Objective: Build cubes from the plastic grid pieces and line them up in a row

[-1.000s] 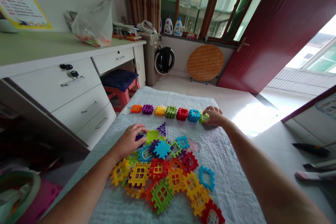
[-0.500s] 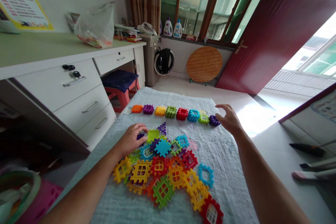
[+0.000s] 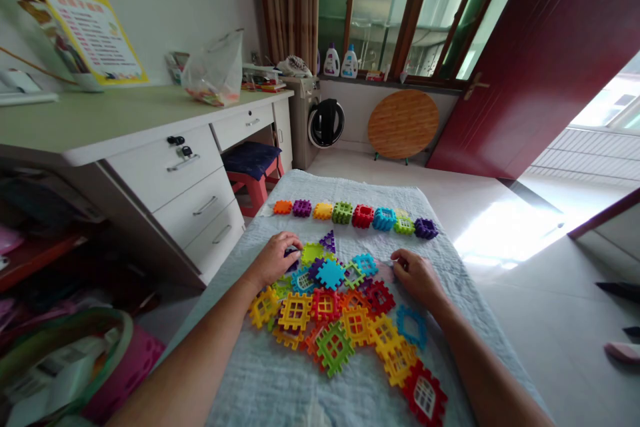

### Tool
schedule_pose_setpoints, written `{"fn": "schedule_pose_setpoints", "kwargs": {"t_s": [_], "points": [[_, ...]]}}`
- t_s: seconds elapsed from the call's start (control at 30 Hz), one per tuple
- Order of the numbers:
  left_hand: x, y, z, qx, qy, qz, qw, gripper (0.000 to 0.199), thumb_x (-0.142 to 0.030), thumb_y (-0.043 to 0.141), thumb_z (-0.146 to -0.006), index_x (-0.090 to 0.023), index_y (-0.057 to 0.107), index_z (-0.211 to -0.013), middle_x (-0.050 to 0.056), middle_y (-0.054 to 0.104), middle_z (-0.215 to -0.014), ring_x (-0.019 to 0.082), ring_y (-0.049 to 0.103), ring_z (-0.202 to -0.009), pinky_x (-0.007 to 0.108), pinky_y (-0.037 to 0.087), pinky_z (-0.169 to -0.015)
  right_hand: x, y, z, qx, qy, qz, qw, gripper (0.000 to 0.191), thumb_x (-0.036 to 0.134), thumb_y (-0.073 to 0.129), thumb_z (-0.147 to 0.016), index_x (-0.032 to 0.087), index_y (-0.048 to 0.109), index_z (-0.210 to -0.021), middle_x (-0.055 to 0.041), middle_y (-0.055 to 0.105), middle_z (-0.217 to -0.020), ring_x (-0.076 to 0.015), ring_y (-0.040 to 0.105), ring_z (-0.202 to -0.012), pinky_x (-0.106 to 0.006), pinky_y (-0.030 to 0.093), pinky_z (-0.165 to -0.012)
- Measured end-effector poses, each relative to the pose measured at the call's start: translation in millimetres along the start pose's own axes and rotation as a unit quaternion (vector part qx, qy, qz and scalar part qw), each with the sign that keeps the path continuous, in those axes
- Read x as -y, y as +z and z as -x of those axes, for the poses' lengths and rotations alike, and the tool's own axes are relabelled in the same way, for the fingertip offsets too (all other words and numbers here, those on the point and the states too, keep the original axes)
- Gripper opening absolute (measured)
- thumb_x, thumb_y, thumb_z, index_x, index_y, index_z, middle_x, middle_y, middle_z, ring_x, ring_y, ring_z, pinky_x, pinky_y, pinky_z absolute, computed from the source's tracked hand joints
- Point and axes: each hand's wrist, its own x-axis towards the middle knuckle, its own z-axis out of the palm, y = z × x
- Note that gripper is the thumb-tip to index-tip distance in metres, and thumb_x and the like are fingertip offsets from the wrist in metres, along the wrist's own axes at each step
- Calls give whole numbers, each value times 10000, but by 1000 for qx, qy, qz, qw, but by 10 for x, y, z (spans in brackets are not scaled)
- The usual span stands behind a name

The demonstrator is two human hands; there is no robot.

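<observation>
Loose plastic window-pattern tiles lie in a heap on the cloth-covered table (image 3: 240, 353), among them a green tile (image 3: 335, 348), a yellow tile (image 3: 295, 311) and a red tile (image 3: 424, 395). Behind the heap runs a row of small stacks sorted by colour, from an orange stack (image 3: 283, 207) at the left to a dark purple stack (image 3: 426, 228) at the right. My left hand (image 3: 277, 259) is at the heap's left edge, fingers curled over a dark purple piece (image 3: 292, 256). Beside the heap's right side, my right hand (image 3: 416, 275) rests with bent fingers; its fingertips are partly hidden.
A desk with drawers (image 3: 175, 170) stands at the left, with a plastic bag (image 3: 217, 73) on top. Near it are a stool (image 3: 254, 163) and a pink basket (image 3: 117, 367). A washing machine (image 3: 304, 123), round wooden board (image 3: 403, 123) and red door (image 3: 530, 60) are behind.
My right hand has moved from the dark purple stack back toward me and left, down beside the heap. My left hand stays at the purple piece. The view has turned slightly left.
</observation>
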Motion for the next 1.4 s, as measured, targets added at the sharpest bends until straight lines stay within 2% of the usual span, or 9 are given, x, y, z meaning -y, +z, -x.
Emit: {"fn": "schedule_pose_setpoints", "kwargs": {"t_s": [0.17,0.27,0.37,0.53,0.83,1.03,1.13,1.27,1.4], "points": [[-6,-1,-2,1,7,-5,1000,154,-250,559,-749,-193,668,-842,65,612,-1007,235,576,-1003,398,433,-966,-51,-13,22,8,-11,-2,1000,234,260,463,-757,171,655,-857,-6,621,-641,-145,544,-576,-254,367,-582],[-5,6,-1,-5,11,-11,1000,188,-224,546,-754,-188,662,-898,72,611,-1026,236,570,-1023,397,425,-979,-61,-32,35,10,-9,-8,1000,233,267,464,-759,174,656,-852,-1,614,-623,-147,545,-575,-255,372,-584],[-28,-1,8,-5,24,-7,1000,275,-194,544,-747,-187,644,-1004,76,608,-1098,233,553,-1081,389,403,-1012,-68,-35,35,13,-6,-9,1000,239,274,468,-757,176,660,-861,-2,620,-630,-147,543,-575,-256,373,-584],[-104,-21,27,44,58,14,997,396,-212,601,-725,-192,611,-1120,81,578,-1245,241,506,-1184,395,353,-1063,-68,-36,34,17,-4,-12,1000,248,279,467,-756,173,657,-874,-4,619,-639,-147,536,-575,-259,375,-586],[-154,-15,-7,58,57,36,996,452,-262,648,-733,-186,575,-1173,84,609,-1081,228,576,-1022,382,446,-950,-65,-38,39,16,-6,-14,1000,248,273,462,-751,173,657,-867,-1,609,-625,-145,524,-564,-260,370,-576],[-204,-38,6,11,52,50,997,305,-115,571,-728,-201,619,-1016,27,609,-939,173,591,-880,308,478,-844,-64,-44,37,17,-7,-14,1000,246,276,466,-754,176,660,-866,-3,615,-630,-151,536,-572,-264,377,-579],[-224,-68,9,-59,58,40,996,173,-125,535,-785,-195,633,-909,24,602,-879,165,589,-834,293,478,-807,-62,-47,37,19,-7,-11,1000,248,274,469,-751,173,661,-872,-2,616,-631,-150,537,-571,-263,375,-578],[-229,-99,-2,-133,58,-43,988,199,-109,503,-808,-202,640,-918,40,588,-917,186,573,-894,318,463,-845,-58,-49,36,21,-9,-8,1000,249,265,469,-748,170,661,-873,-3,614,-633,-147,534,-571,-260,372,-576],[-206,-90,-18,-117,32,-166,979,247,-104,513,-785,-210,689,-922,57,565,-909,226,546,-918,365,449,-877,-56,-52,35,22,-11,-9,1000,248,260,468,-751,168,661,-877,-3,613,-636,-146,534,-574,-260,372,-577]]}}
